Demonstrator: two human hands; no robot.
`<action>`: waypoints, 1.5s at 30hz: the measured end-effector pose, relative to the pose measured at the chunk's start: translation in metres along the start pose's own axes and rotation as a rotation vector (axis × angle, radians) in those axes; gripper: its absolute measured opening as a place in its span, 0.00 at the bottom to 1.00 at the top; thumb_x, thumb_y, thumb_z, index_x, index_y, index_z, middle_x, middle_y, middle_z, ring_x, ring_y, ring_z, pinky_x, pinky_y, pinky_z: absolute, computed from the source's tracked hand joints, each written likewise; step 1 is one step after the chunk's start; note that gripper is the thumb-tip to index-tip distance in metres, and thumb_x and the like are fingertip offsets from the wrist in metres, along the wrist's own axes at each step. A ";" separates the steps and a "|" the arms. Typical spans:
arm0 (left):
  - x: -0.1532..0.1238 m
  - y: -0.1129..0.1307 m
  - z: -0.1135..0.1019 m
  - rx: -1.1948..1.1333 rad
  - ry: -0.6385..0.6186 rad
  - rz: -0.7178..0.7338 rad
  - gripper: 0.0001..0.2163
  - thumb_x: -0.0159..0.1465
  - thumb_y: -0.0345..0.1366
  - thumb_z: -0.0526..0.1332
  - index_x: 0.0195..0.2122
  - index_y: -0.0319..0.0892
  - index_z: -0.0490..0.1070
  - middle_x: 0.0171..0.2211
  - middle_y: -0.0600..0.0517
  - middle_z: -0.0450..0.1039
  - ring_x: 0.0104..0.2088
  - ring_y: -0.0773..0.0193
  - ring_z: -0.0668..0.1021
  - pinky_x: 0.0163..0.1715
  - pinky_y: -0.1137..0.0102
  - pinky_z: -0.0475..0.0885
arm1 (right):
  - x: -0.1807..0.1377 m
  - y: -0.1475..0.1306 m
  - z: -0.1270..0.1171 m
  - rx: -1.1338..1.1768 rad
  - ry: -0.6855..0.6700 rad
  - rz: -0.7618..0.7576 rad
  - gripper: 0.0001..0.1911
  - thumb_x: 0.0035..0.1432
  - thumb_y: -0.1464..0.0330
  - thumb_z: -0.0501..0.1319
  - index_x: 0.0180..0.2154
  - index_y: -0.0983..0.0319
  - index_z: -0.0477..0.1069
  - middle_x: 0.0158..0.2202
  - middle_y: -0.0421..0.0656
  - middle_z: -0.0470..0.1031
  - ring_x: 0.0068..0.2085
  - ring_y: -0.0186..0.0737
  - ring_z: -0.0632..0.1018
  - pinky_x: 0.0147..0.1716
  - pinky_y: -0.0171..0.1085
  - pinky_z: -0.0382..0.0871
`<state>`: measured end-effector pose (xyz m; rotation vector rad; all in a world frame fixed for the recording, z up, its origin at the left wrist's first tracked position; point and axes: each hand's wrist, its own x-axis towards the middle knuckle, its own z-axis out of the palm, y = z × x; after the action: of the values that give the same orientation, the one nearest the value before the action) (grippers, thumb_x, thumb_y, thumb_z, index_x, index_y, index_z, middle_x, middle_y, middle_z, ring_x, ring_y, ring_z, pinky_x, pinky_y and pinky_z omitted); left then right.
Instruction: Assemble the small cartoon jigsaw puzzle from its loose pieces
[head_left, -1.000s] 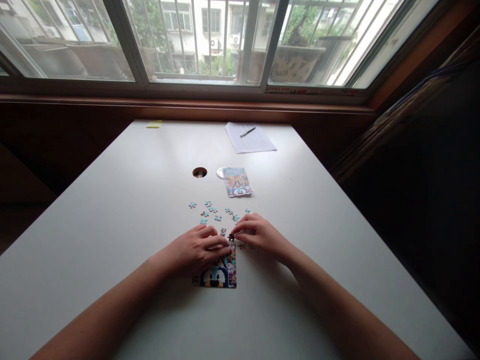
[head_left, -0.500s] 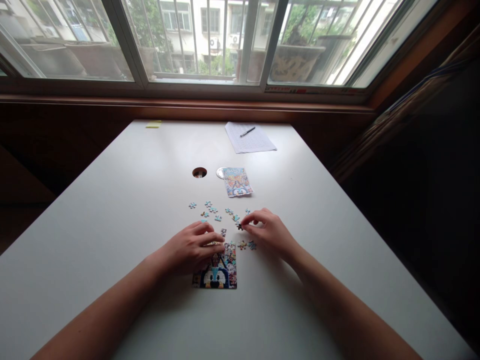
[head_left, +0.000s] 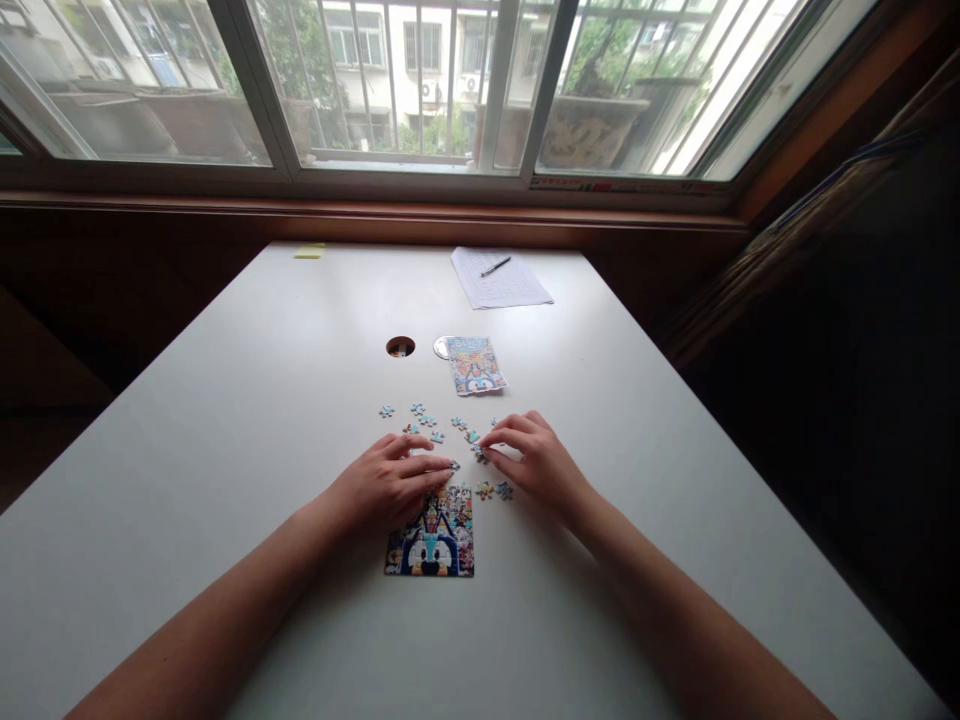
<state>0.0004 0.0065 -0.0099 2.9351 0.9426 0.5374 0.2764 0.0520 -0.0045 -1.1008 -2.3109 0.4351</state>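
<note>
The left hand [head_left: 394,480] newly touches a loose piece [head_left: 454,466], one o'clock from the puzzle [head_left: 430,550], uncovering more; the right hand [head_left: 536,460] touches another piece [head_left: 477,454]. I can't tell either grip.

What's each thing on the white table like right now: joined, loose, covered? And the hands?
Rectangular multicoloured jigsaw: partly assembled
Small knobbed multicoloured pieces: loose, scattered
Round silvery disc: partly covered
Colourful rectangular paper picture: overlapping the disc
Round dark hole: uncovered
White paper sheets: lying flat
Slim dark pen: lying on the sheets
Yellow paper strip: lying flat
Left bare hand: fingers bent
Right bare hand: fingers at a piece, grip unclear
</note>
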 end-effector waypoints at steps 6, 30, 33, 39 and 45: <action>0.000 -0.003 0.000 -0.011 -0.006 0.032 0.15 0.71 0.32 0.55 0.57 0.48 0.69 0.57 0.52 0.73 0.66 0.54 0.62 0.57 0.59 0.64 | -0.001 -0.008 0.013 -0.063 -0.065 -0.176 0.09 0.63 0.68 0.64 0.44 0.52 0.80 0.41 0.44 0.77 0.43 0.45 0.69 0.44 0.43 0.66; -0.003 -0.007 0.002 0.017 0.201 -0.139 0.22 0.63 0.23 0.59 0.56 0.51 0.72 0.53 0.49 0.70 0.51 0.52 0.67 0.52 0.56 0.70 | -0.002 -0.008 0.019 -0.068 -0.089 -0.149 0.05 0.63 0.66 0.64 0.41 0.54 0.79 0.40 0.45 0.76 0.43 0.45 0.68 0.44 0.43 0.65; -0.006 -0.013 -0.005 -0.061 0.340 -0.238 0.22 0.62 0.20 0.57 0.53 0.50 0.73 0.48 0.49 0.73 0.48 0.55 0.69 0.50 0.58 0.70 | -0.001 -0.007 0.013 -0.036 -0.052 -0.168 0.07 0.63 0.67 0.64 0.42 0.54 0.79 0.39 0.45 0.76 0.42 0.45 0.69 0.44 0.43 0.66; -0.013 -0.030 -0.011 -0.160 0.613 -0.564 0.13 0.63 0.22 0.55 0.37 0.44 0.76 0.39 0.50 0.74 0.43 0.58 0.72 0.47 0.60 0.70 | -0.001 0.006 -0.014 0.021 0.130 -0.090 0.10 0.67 0.68 0.59 0.46 0.55 0.77 0.39 0.45 0.75 0.42 0.45 0.71 0.44 0.45 0.69; -0.024 -0.051 -0.003 -0.386 0.777 -0.812 0.08 0.56 0.24 0.54 0.26 0.43 0.65 0.36 0.51 0.72 0.42 0.59 0.74 0.41 0.66 0.72 | -0.002 0.031 -0.031 -0.004 0.202 -0.013 0.10 0.67 0.66 0.58 0.44 0.55 0.78 0.37 0.45 0.75 0.40 0.45 0.74 0.44 0.46 0.71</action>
<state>-0.0478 0.0347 -0.0203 1.7367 1.6829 1.5618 0.3147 0.0717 0.0042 -1.0787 -2.1412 0.2999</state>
